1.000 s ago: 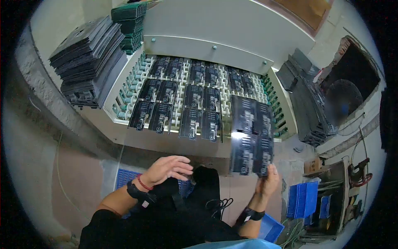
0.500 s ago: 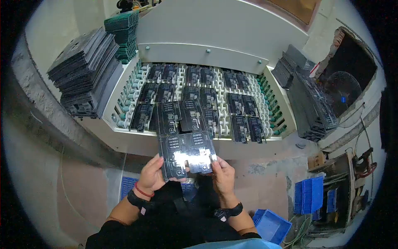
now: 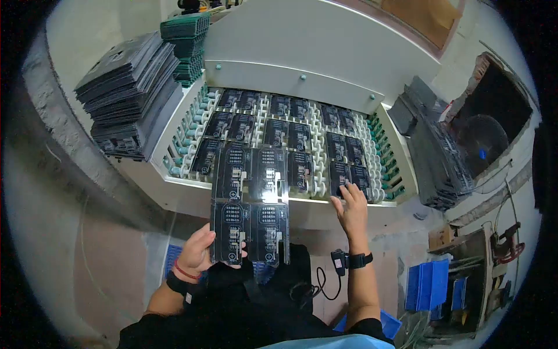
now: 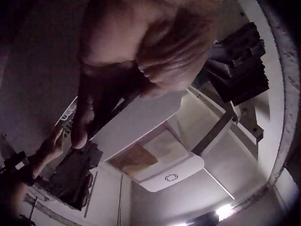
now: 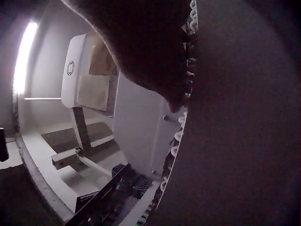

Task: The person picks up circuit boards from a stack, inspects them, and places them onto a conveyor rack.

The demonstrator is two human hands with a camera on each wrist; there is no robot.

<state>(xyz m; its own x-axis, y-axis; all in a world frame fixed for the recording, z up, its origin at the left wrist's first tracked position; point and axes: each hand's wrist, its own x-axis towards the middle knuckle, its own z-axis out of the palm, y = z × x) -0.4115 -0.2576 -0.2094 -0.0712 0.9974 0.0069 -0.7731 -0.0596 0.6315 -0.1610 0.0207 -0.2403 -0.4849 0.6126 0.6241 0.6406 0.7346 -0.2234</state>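
Black circuit panel (image 3: 250, 206) gripped at lower corner by left hand (image 3: 197, 251), held over roller conveyor (image 3: 381, 148). Right hand (image 3: 351, 206), fingers extended, laid on board (image 3: 350, 176) at conveyor's near edge. Panel stacks (image 3: 131, 93) piled alongside; blue bins (image 3: 427, 282) seen on concrete floor.

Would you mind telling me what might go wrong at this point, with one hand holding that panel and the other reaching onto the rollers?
The left hand alone grips the large board panel by its lower corner, so it could tilt, flex or slip. The right hand rests its fingers on a board on the roller conveyor, where they might get nipped or nudge neighbouring boards askew.
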